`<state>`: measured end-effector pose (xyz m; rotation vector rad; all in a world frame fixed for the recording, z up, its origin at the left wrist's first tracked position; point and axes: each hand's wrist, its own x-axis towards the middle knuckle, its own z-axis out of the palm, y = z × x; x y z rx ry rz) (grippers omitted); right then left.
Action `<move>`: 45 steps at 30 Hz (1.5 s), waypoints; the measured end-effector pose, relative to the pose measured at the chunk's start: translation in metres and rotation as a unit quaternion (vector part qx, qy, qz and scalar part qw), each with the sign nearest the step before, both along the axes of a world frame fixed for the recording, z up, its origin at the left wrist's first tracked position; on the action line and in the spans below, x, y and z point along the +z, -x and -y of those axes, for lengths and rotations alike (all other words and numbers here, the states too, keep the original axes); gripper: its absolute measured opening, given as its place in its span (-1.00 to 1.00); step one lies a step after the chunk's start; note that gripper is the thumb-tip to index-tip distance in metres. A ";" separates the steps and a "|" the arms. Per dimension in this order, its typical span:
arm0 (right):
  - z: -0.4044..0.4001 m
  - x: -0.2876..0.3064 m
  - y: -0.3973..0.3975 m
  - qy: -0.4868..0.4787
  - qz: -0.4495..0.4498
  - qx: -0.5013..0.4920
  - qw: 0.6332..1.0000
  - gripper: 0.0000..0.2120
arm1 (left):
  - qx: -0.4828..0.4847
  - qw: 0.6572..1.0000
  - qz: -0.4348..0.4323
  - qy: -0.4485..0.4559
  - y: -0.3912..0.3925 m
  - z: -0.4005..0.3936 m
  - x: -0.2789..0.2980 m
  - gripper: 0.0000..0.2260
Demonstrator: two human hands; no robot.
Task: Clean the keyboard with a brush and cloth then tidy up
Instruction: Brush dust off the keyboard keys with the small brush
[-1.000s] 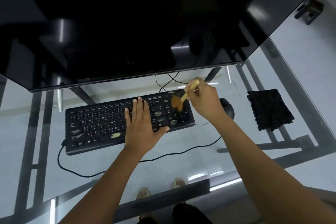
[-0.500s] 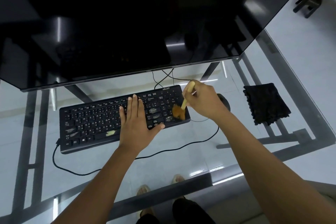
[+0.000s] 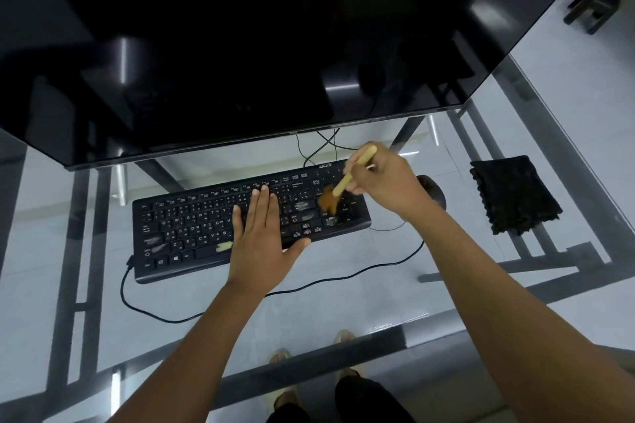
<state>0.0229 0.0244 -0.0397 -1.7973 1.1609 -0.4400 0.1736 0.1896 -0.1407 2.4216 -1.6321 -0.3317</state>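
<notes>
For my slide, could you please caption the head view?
Right hand brushes the keyboard with a brush; left hand steadies it.

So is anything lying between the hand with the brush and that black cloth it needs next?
Only the mouse, lying right of the keyboard, behind the right hand that holds the brush. Beyond it, bare glass reaches the cloth.

Hidden for the most part behind the right hand: the mouse. Covered by the flat left hand: middle keys of the keyboard. Blurred: brush bristles.
</notes>
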 end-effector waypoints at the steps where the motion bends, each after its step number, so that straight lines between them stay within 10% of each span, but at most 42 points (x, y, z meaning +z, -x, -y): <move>1: -0.002 -0.004 -0.002 0.021 -0.031 0.016 0.999 -0.93 | 0.000 1.000 0.001 0.001 -0.002 -0.004 -0.001 -0.13; 12: -0.016 -0.006 -0.026 0.166 0.012 -0.038 0.985 -0.87 | 0.057 0.994 -0.030 0.090 -0.025 -0.042 0.007 -0.20; 24: -0.055 -0.002 -0.073 0.016 -0.009 0.091 0.996 -0.91 | 0.230 0.963 -0.060 0.130 -0.057 -0.115 -0.004 -0.17; 28: -0.064 -0.004 -0.083 0.142 -0.025 0.062 0.988 -0.92 | 0.236 0.961 -0.081 0.123 -0.070 -0.124 -0.010 -0.15; 32: -0.073 0.001 -0.092 0.001 -0.025 0.118 0.993 -0.91 | 0.236 0.959 -0.092 0.128 -0.079 -0.127 -0.016 -0.15; 36: -0.081 -0.003 -0.098 0.164 -0.035 0.094 0.981 -0.91 | 0.241 0.956 -0.090 0.144 -0.078 -0.130 -0.019 -0.19; 41: -0.091 0.001 -0.106 0.014 -0.049 0.160 0.986 -0.91 | 0.250 0.951 -0.095 0.152 -0.077 -0.132 -0.017 -0.22; 45: -0.093 -0.003 -0.110 0.179 -0.038 0.114 0.976 -0.94 | 0.274 0.939 -0.129 0.161 -0.074 -0.132 -0.015 -0.18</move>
